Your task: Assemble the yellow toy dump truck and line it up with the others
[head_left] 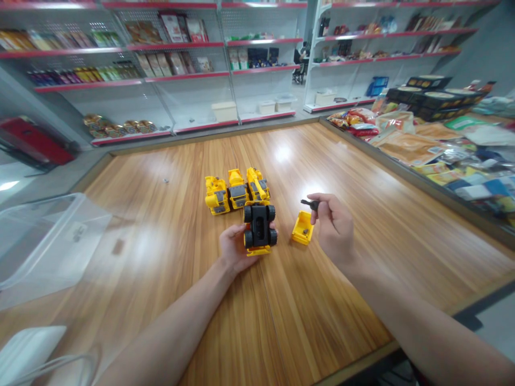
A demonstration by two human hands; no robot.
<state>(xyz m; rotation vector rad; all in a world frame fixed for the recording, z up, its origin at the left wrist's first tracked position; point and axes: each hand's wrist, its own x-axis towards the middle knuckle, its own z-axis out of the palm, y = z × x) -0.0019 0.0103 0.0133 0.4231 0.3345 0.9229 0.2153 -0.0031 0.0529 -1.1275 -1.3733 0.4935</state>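
My left hand [234,247] is closed round a yellow toy truck [259,225], turned so its black underside and several black wheels face me. Between the thumb and fingers of my right hand [333,225] is a small black toy screwdriver [309,203], its tip pointing left toward the truck. Just left of that hand, a yellow toy truck bed [301,229] lies on the table with a small dark piece inside it. Beyond the held truck stand a yellow toy vehicle with a rounded front [216,195], a toy mixer truck [238,188] and a toy excavator [257,183], side by side.
A clear plastic bin [44,241] stands at the left of the wooden table [169,289]. A white device with cables [32,354] lies at the near left corner. Packaged goods [410,145] cover the right-hand surface. Stocked shelves [181,75] line the back.
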